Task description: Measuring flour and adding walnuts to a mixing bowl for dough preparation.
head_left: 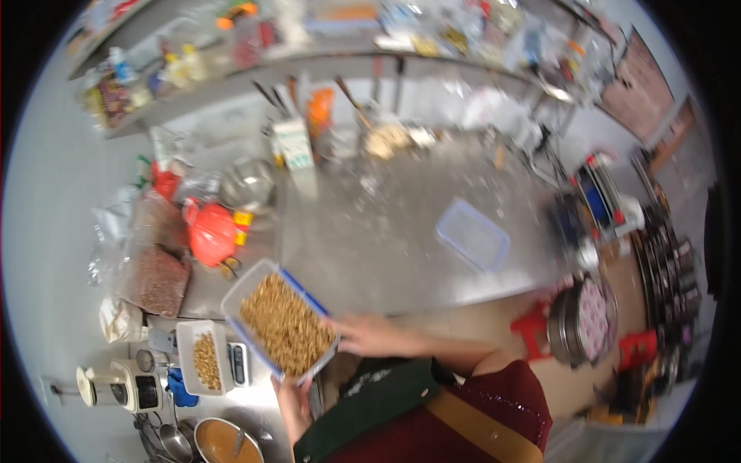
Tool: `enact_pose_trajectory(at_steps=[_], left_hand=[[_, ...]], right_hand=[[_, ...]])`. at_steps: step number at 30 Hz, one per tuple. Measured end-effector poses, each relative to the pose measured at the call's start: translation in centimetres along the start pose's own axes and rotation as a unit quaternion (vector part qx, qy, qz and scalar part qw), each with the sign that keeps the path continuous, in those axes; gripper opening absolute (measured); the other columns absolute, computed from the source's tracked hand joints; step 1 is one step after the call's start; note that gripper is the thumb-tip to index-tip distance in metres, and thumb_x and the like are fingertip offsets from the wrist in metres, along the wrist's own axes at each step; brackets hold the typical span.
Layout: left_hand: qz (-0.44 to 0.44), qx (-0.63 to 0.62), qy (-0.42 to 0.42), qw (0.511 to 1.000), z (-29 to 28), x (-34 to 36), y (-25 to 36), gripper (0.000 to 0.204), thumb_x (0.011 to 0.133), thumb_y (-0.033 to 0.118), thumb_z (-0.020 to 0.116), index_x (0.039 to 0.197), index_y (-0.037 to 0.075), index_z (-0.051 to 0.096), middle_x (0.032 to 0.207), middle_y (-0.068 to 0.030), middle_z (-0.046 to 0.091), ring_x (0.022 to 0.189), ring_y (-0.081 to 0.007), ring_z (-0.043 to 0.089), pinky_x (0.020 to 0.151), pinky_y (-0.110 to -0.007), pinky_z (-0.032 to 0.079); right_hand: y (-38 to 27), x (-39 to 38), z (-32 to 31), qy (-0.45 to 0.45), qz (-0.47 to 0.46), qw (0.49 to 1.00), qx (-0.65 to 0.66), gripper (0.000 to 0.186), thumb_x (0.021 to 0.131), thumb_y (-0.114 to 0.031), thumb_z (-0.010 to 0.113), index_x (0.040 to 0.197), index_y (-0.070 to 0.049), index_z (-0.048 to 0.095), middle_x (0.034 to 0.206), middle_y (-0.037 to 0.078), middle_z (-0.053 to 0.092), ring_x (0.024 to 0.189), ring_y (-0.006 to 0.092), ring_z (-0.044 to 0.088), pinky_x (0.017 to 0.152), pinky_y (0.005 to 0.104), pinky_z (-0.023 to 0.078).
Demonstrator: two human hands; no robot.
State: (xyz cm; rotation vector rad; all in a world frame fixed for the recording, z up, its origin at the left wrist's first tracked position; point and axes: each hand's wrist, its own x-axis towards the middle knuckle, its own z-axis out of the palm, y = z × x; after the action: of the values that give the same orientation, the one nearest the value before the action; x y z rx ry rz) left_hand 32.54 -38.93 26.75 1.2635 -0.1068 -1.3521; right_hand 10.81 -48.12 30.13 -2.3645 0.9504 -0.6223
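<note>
A rectangular clear plastic container (245,284) with blue clips along its side is held in front of me. It is filled well up with tan-brown pieces (285,324) that look like chopped nuts or nut kernels. My left hand (292,405) grips its near edge from below, partly hidden by the container. At the right-hand side my right hand (369,336) has its fingers closed on the rim, a little blurred. A translucent blue-edged lid (474,234) lies flat on the steel table (386,255), apart from both hands.
A white tub (185,363) with some nuts stands beside a small scale (238,364) at the lower left. Nearby are a pot of brown liquid (220,444), a blender (131,386), red bags (212,235) and a metal bowl (247,185). Steamers (567,324) stand right.
</note>
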Motion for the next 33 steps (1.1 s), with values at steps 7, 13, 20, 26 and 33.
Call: enact_pose_trajectory(at_steps=[7, 13, 20, 26, 33], left_hand=[[-0.118, 0.116, -0.128, 0.978, 7.0, 3.1, -3.6, 0.042, 0.073, 0.0, 0.04, 0.113, 0.006, 0.031, 0.102, -0.0101, 0.047, 0.085, -0.0227, 0.053, 0.06, -0.032, 0.05], [-0.152, 0.193, -0.152, 0.957, 14.0, 6.9, -9.0, 0.047, 0.073, 0.0, 0.039, 0.117, 0.007, 0.026, 0.104, -0.0105, 0.045, 0.083, -0.0236, 0.051, 0.06, -0.033, 0.048], [-0.099, 0.142, -0.125, 0.977, 17.5, 12.8, -12.8, 0.05, 0.072, 0.003, 0.046, 0.117, 0.012, 0.025, 0.106, -0.0104, 0.045, 0.086, -0.0271, 0.052, 0.058, -0.035, 0.049], [-0.09, 0.131, -0.143, 0.977, 17.8, 15.2, -15.0, 0.055, 0.075, 0.011, 0.05, 0.121, 0.011, 0.021, 0.106, -0.0116, 0.045, 0.089, -0.0283, 0.049, 0.068, -0.036, 0.045], [0.216, 0.398, 0.021, 0.891, 14.7, 16.3, -13.3, 0.049, 0.079, 0.032, 0.051, 0.117, 0.005, 0.035, 0.112, -0.0133, 0.042, 0.096, -0.0228, 0.045, 0.076, -0.036, 0.039]], right_hand=[[16.2, -11.2, -6.3, 0.11, 0.423, 0.817, -0.377, 0.015, 0.068, -0.01, 0.053, 0.082, -0.006, 0.053, 0.078, 0.014, 0.051, 0.071, 0.0254, 0.056, 0.059, 0.0334, 0.047], [24.9, -18.1, -8.7, 0.05, 0.487, 0.774, -0.402, 0.014, 0.068, -0.008, 0.053, 0.081, -0.003, 0.056, 0.077, 0.012, 0.051, 0.071, 0.0265, 0.055, 0.061, 0.0353, 0.048], [29.5, -18.1, -6.9, -0.072, 0.462, 0.828, -0.31, 0.022, 0.065, -0.018, 0.056, 0.081, -0.003, 0.059, 0.084, 0.015, 0.057, 0.077, 0.0285, 0.057, 0.058, 0.0389, 0.047], [27.0, -19.5, -11.4, 0.177, 0.35, 0.862, -0.321, 0.016, 0.065, -0.015, 0.055, 0.073, -0.003, 0.049, 0.073, 0.014, 0.056, 0.064, 0.0265, 0.055, 0.054, 0.0366, 0.045], [19.8, -13.5, -18.5, 0.351, 0.353, 0.856, -0.138, 0.02, 0.075, -0.02, 0.054, 0.078, -0.003, 0.045, 0.065, 0.014, 0.051, 0.057, 0.0285, 0.052, 0.052, 0.0357, 0.042]])
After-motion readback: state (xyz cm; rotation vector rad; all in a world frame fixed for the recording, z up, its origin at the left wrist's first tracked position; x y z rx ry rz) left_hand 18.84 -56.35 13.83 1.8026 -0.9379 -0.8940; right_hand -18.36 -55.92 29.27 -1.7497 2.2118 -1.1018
